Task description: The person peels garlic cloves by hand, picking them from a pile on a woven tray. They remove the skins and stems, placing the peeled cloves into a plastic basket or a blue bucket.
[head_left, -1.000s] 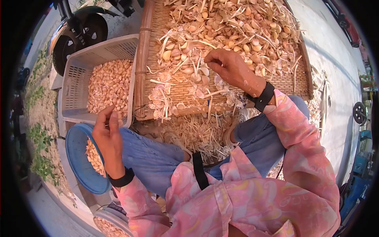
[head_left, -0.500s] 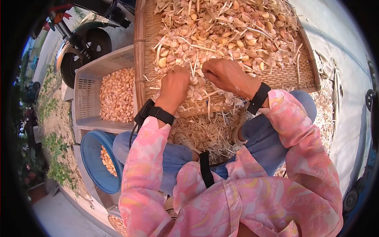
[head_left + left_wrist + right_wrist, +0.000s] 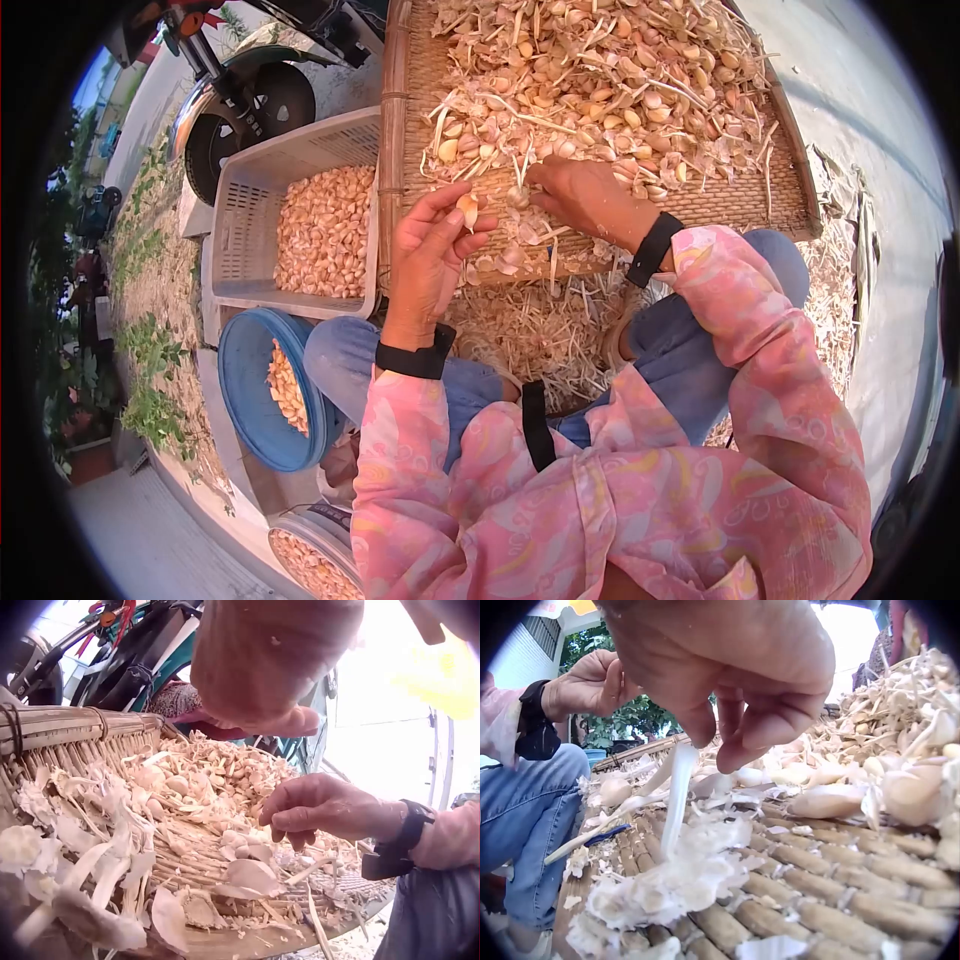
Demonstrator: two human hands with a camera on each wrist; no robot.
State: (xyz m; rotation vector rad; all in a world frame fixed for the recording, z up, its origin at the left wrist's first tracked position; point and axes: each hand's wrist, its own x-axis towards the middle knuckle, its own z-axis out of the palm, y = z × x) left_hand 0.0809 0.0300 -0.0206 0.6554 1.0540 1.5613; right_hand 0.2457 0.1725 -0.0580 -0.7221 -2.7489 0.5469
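My left hand is raised over the near left edge of the woven tray, palm turned up. Between its thumb and fingers it holds a garlic clove. Close by on the right, my right hand is low over the tray with loosely bent fingers. Its fingertips are beside a pale garlic head with a stalk. In the right wrist view a gap shows between thumb and forefinger, just above a white strip of stalk. A heap of loose cloves and skins covers the tray's far part.
Left of the tray stands a grey plastic crate with many cloves. A blue bucket holding cloves tilts beside my left knee, and another container of cloves is nearer. Skins and stalks litter the ground between my legs. A wheel is behind the crate.
My left hand came from above the crate to the tray beside the right hand, then drew back slightly, turning palm up with a clove. My right hand stayed over nearly the same spot.
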